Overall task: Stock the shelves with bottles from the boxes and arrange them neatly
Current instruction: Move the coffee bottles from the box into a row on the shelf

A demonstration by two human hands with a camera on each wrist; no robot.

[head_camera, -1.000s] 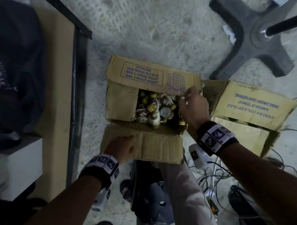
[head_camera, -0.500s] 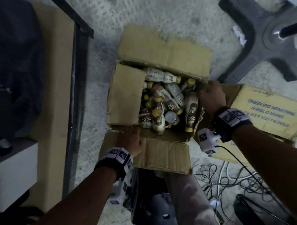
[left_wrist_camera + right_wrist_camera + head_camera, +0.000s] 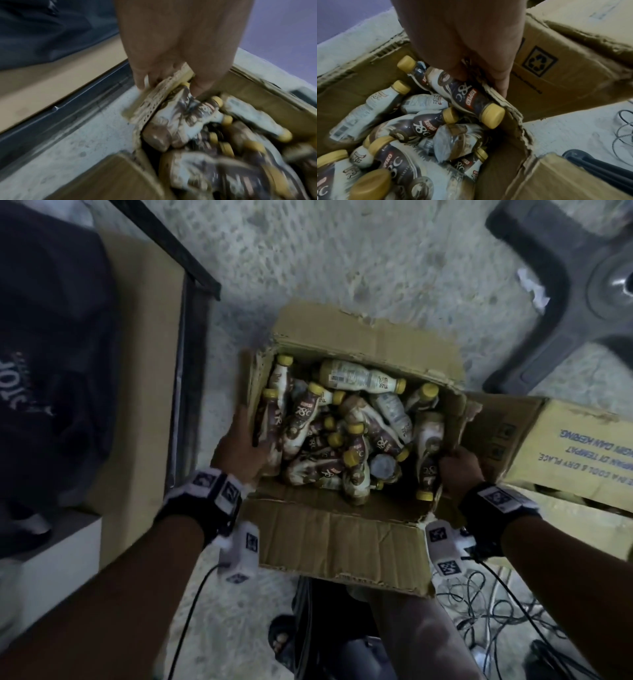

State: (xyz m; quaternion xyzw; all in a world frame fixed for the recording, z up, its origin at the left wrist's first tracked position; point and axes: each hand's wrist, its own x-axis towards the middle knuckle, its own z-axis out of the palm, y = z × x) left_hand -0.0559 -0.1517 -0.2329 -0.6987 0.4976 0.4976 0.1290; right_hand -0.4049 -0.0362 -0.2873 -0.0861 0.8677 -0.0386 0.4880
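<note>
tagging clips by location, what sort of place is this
Probably a shop's back room or stockroom, though no shelves are in view. An open cardboard box of yellow-capped drink bottles sits on a bare concrete floor, a second printed carton lies beside it, and loose cables trail nearby.

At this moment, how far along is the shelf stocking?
Done: the box on the floor stands open, flaps folded out. In hand: the left hand and right hand each grip a side wall. Left: the yellow-capped bottles all lie jumbled inside; none is lifted out yet.
</note>
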